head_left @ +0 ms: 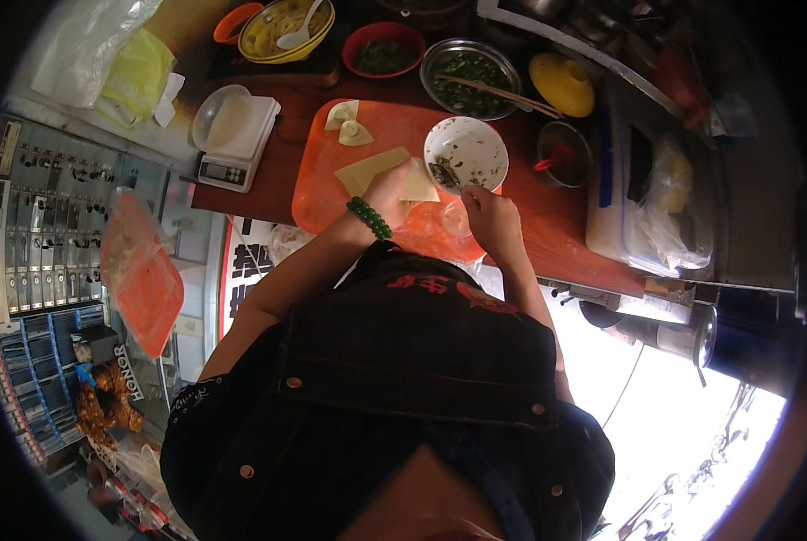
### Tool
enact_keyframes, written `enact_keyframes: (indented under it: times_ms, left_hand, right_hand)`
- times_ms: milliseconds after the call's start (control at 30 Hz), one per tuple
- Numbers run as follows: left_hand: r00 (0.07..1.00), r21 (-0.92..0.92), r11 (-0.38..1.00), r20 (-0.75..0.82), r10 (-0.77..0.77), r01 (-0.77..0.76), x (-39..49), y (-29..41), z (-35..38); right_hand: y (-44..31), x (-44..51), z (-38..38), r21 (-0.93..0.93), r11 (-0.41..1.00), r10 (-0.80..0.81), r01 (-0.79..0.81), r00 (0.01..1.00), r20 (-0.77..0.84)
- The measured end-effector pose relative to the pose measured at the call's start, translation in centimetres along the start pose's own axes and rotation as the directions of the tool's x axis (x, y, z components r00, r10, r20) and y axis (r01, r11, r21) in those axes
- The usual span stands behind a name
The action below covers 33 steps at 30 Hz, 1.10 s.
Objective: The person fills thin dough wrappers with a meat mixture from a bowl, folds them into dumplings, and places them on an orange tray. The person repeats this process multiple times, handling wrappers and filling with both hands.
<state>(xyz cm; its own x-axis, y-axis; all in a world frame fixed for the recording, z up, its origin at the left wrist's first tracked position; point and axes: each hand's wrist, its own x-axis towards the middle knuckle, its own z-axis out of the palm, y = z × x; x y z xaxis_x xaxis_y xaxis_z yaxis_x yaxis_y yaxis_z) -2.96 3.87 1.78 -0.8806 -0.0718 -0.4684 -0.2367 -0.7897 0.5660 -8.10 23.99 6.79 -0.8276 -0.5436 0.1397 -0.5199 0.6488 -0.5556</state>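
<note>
My left hand point(391, 193), with a green bead bracelet at the wrist, is over the orange tray point(315, 169) and holds a pale dough wrapper point(420, 184). More flat wrappers point(366, 169) lie beside and partly under that hand. My right hand point(490, 209) grips the handle end of a metal spoon point(444, 174) at the near rim of a white bowl point(466, 138). The spoon's head rests inside the bowl, among bits of chopped green filling. Two folded dumplings point(354, 133) sit at the tray's far left corner. My left fingers are partly hidden.
A metal bowl of chopped greens point(474, 78) with chopsticks across it, a red bowl point(383, 51) and a yellow bowl point(286, 30) stand behind the tray. A digital scale point(238, 142) is at left. A metal pot point(564, 154) and a plastic bin point(619, 223) stand at right.
</note>
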Motion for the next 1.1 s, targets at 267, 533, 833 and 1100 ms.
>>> enact_keyframes:
  times_ms: [267,533,833,1100]
  left_hand:
    - [0.994,-0.143,0.988,0.102,-0.042,0.057,-2.4,2.4,0.7]
    - [0.99,-0.111,0.993,0.137,-0.029,0.044,-3.8,3.9,2.2]
    - [0.976,-0.083,0.996,0.22,-0.002,0.021,-4.5,4.3,3.8]
    - [0.985,0.127,0.982,0.113,0.127,-0.141,-2.7,2.7,3.1]
  right_hand:
    - [-1.8,-3.1,-1.1,-0.217,0.908,-0.385,0.359,0.919,-0.089]
    - [-1.1,-3.5,-5.0,0.0,0.987,-0.15,0.158,0.934,-0.323]
    - [-2.1,-4.0,-7.1,-0.19,0.91,-0.409,0.368,0.875,-0.259]
    - [0.0,-2.9,-4.8,-0.39,0.827,-0.5,0.404,0.846,-0.183]
